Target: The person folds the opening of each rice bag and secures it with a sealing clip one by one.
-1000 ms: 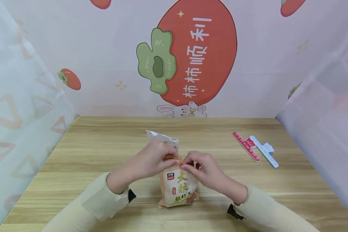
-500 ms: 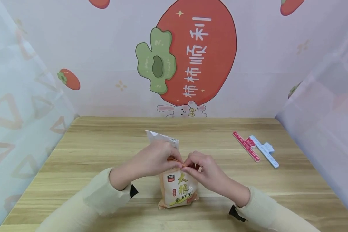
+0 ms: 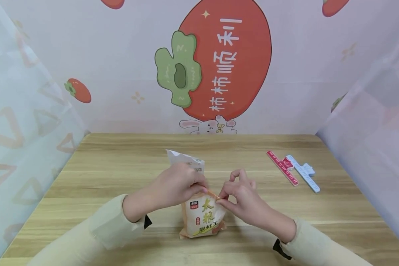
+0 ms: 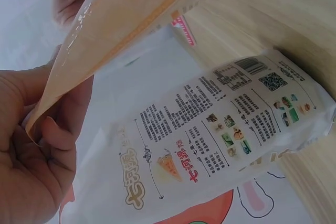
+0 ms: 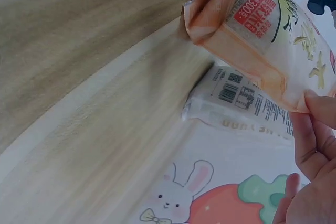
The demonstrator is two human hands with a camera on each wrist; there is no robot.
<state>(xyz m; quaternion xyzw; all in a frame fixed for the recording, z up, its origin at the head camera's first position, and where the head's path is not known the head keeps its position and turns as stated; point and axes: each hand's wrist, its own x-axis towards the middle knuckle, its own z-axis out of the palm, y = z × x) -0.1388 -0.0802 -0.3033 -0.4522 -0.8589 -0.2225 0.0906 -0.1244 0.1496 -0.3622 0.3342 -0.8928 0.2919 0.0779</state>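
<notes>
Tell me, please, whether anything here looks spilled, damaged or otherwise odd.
I see no spill or damage around the orange packet. The oddity is the backdrop behind the table: its big persimmon, lettering and rabbit lie sideways, tops to the left, as if hung turned.

"What's ahead of you?"
"Your back wall (image 3: 119,44) is pale, printed with a big red fruit (image 3: 252,62) above a white rabbit (image 3: 206,127)."
"And at your sides?"
"Pale side sheets (image 3: 30,118) flank your wood-grain table (image 3: 119,159); the light is soft and even."
</notes>
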